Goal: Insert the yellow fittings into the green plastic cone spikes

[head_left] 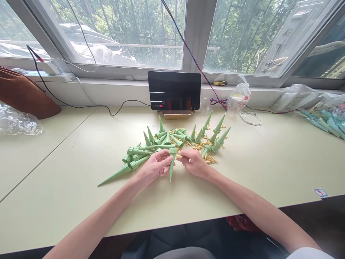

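Observation:
My left hand (158,164) is closed on a green plastic plant-watering spike (171,163), held with its point down and its collar up. Between the fingertips of my right hand (194,163) is a small yellow plastic piece (179,156), its end close to the spike's collar; whether they touch I cannot tell. Just beyond the hands lies a heap of green spikes (140,153), some on their sides. To the right, several spikes (219,140) point upward with yellow pieces sticking out of their sides. Loose yellow pieces (211,159) are scattered among them.
A dark tablet (174,90) leans on a cardboard stand (176,116) behind the heap. Cables (109,109) run along the back of the pale table (67,187). Plastic bags (238,95) and light-blue items (326,122) lie at right; a brown bag (24,93) sits left.

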